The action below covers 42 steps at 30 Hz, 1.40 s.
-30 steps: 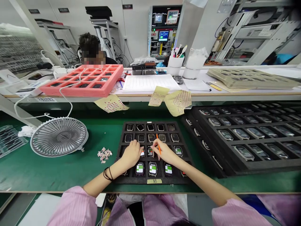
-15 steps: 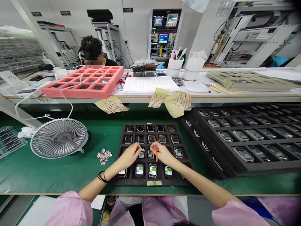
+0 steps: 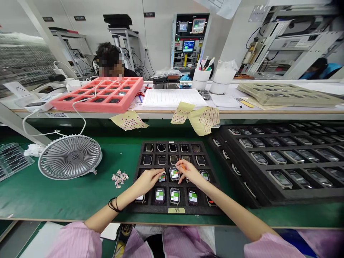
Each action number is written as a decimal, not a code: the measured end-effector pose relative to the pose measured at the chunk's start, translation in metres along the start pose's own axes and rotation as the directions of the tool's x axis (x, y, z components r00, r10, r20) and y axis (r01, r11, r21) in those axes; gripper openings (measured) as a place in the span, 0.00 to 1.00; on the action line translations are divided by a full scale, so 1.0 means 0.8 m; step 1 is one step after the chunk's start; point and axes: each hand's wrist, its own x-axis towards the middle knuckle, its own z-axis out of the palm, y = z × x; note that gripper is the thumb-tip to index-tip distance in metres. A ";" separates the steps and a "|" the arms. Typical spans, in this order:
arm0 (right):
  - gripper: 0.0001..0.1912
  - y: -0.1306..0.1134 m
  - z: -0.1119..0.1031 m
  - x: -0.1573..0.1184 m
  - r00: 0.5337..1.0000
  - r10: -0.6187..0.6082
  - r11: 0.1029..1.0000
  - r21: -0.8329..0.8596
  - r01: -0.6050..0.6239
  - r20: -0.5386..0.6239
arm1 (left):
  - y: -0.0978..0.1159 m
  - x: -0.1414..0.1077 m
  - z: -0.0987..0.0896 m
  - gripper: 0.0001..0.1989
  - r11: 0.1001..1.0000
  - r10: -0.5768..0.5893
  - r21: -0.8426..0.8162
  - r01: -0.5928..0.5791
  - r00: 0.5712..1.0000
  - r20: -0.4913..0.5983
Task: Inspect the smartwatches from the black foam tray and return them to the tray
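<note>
A black foam tray [image 3: 176, 210] holds square smartwatches in rows; several have lit green-and-white screens. My left hand [image 3: 146, 182] reaches over its left side, fingers stretched out, the tips at the upper edge of a lit smartwatch [image 3: 162, 177]. In my right hand [image 3: 190, 174] a thin orange stick [image 3: 182, 164] is held between the fingers; its lower part is hidden. The fingers of that hand are beside another lit smartwatch [image 3: 174, 174]; whether they touch it I cannot tell. Below them in the front row lies a smartwatch [image 3: 174, 196] with its screen lit.
Left of the tray lies a pile of small pale pieces [image 3: 119, 178], with a grey fan [image 3: 70, 157] beyond. Stacked black trays of watches [image 3: 283, 157] stand at right. A shelf [image 3: 158, 115] carries a pink foam tray [image 3: 126, 104] and papers. A person sits behind it.
My left fingers have straightened from a pinch. My right hand has shifted slightly right, the orange stick now tilts more, and the watch beside it shows more fully.
</note>
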 end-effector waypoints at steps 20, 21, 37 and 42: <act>0.30 -0.067 -0.017 0.005 0.987 -0.158 0.981 0.120 0.153 0.036 | -0.009 -0.001 0.004 0.27 0.999 -0.034 -0.016 0.035 0.997 0.062; 0.30 -0.076 -0.016 0.007 0.982 -0.184 0.977 0.119 0.179 0.033 | -0.007 -0.001 0.003 0.29 0.999 -0.034 -0.010 0.035 0.996 0.088; 0.23 -0.131 -0.052 0.013 0.967 -0.255 0.943 0.217 0.254 -0.022 | 0.013 0.041 -0.033 0.24 0.954 -0.110 -0.265 0.139 0.986 0.123; 0.21 -0.134 -0.054 0.012 0.963 -0.267 0.942 0.200 0.268 -0.036 | 0.060 0.069 -0.052 0.24 0.899 -0.102 -0.427 0.099 0.995 0.016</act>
